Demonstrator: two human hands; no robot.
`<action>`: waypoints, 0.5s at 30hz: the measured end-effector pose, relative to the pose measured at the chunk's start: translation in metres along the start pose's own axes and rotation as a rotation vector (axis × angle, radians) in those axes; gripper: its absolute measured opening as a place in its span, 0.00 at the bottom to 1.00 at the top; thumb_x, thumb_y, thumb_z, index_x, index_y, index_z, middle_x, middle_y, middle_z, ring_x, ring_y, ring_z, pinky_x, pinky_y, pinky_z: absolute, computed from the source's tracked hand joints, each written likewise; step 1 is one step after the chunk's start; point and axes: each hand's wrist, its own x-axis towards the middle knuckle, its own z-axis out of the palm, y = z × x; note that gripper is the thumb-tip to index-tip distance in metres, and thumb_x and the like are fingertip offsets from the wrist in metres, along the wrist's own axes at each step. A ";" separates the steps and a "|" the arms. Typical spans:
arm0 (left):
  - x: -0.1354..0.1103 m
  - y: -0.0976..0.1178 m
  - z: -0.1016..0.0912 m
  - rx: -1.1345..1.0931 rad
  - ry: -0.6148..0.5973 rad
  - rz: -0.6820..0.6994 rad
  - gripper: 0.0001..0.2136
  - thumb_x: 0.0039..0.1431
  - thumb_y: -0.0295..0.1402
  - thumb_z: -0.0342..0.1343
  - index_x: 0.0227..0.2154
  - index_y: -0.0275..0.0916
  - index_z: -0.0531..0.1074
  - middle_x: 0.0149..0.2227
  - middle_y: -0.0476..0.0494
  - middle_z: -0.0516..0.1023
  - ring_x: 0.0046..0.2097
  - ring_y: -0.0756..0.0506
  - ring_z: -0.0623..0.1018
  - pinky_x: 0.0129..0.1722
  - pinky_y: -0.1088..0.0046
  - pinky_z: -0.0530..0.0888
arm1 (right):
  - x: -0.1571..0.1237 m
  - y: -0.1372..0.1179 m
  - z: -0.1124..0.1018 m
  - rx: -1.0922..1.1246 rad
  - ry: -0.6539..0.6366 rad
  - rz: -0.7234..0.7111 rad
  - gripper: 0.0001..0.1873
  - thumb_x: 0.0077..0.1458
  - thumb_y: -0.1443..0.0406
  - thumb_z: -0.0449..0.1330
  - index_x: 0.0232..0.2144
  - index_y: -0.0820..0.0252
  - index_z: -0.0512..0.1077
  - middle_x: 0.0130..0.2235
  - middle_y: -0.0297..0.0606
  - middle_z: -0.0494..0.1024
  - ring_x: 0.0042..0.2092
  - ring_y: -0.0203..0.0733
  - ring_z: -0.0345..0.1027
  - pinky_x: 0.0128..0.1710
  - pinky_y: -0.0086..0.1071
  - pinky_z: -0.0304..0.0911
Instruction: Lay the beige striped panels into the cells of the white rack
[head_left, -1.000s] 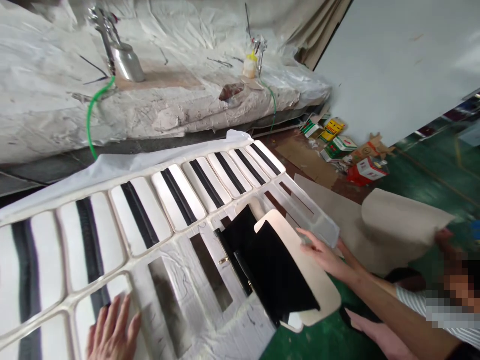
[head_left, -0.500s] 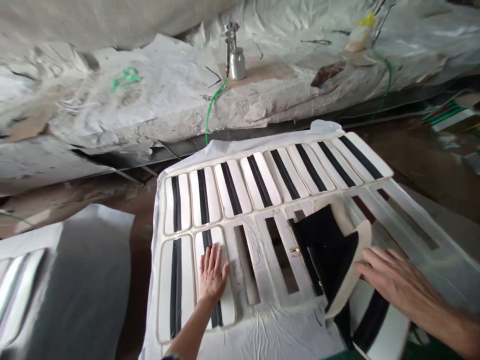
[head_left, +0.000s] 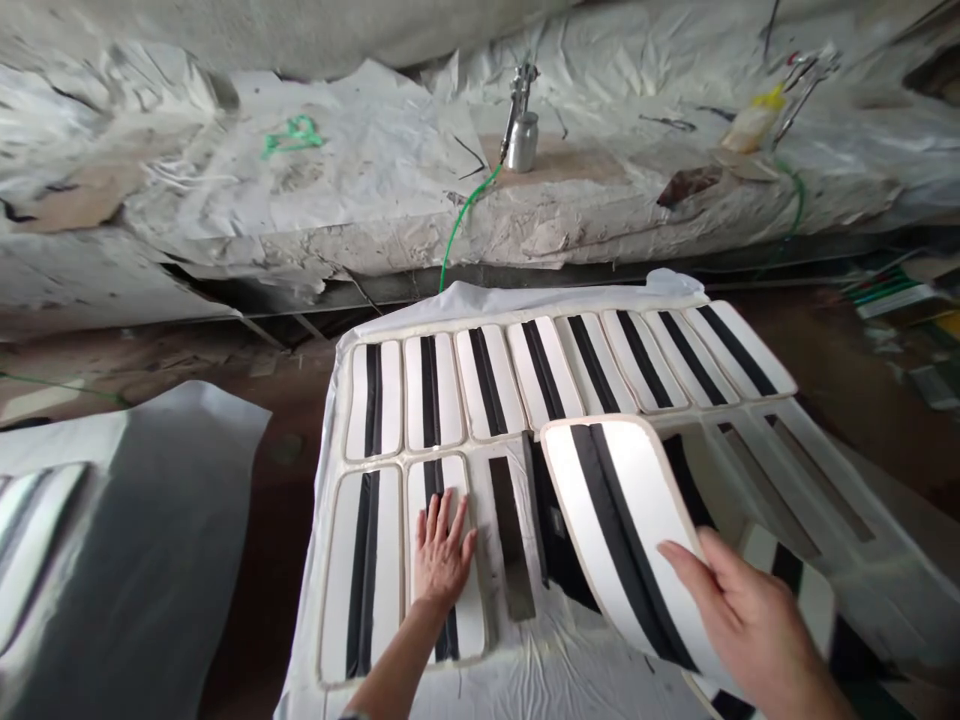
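- Presently, the right hand [head_left: 750, 605], at 4 o'clock, is closed on the right edge of the raised panel [head_left: 660, 530], thumb across its white face; the other fingers are largely hidden.
- Raised panel sits between 4 and 5 o'clock, tilted above the table [head_left: 562, 665], white with a black strip down its length.
- Left hand [head_left: 444, 550], at 6 o'clock, lies palm down, fingers slightly spread, on the flat panel [head_left: 470, 615]; it grips nothing.
- Side panel [head_left: 341, 570], at 7 o'clock, lies just beside the flat panel.
- Black piece [head_left: 556, 535], at 5 o'clock, shows partly behind the raised panel.
- Eight panels [head_left: 506, 370] lie in a far row, from 8 round to 3 o'clock.
- Spray gun [head_left: 522, 145], past 12 o'clock, stands on the bench [head_left: 390, 205], green hose [head_left: 466, 220] attached.
- Yellow-capped bottle [head_left: 752, 122] leans at 2 o'clock.
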 end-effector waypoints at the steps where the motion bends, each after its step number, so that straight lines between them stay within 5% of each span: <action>1: 0.000 0.000 -0.001 -0.002 0.002 0.000 0.27 0.66 0.41 0.45 0.66 0.48 0.48 0.70 0.46 0.47 0.70 0.38 0.48 0.66 0.50 0.54 | 0.000 -0.008 0.015 0.011 -0.004 0.006 0.21 0.63 0.54 0.55 0.22 0.57 0.57 0.18 0.23 0.51 0.18 0.27 0.48 0.18 0.17 0.50; 7: 0.001 -0.004 -0.002 -0.030 0.013 -0.002 0.27 0.66 0.41 0.46 0.66 0.48 0.47 0.70 0.46 0.48 0.70 0.39 0.48 0.67 0.49 0.53 | -0.029 -0.033 0.091 -0.053 -0.013 -0.030 0.17 0.67 0.58 0.49 0.26 0.57 0.59 0.17 0.23 0.54 0.17 0.28 0.48 0.19 0.21 0.47; 11: 0.000 -0.007 -0.002 -0.056 0.025 -0.003 0.28 0.66 0.40 0.46 0.66 0.48 0.47 0.70 0.46 0.48 0.70 0.38 0.48 0.67 0.49 0.53 | -0.044 -0.034 0.114 -0.059 -0.042 0.057 0.17 0.67 0.57 0.48 0.27 0.57 0.60 0.18 0.25 0.57 0.18 0.31 0.51 0.21 0.26 0.46; 15: 0.000 -0.010 0.001 -0.057 0.030 0.004 0.28 0.66 0.40 0.46 0.66 0.48 0.47 0.70 0.46 0.48 0.70 0.39 0.48 0.67 0.49 0.53 | -0.029 -0.016 0.130 0.047 -0.122 0.225 0.21 0.65 0.51 0.49 0.25 0.57 0.57 0.19 0.24 0.54 0.20 0.31 0.47 0.23 0.27 0.46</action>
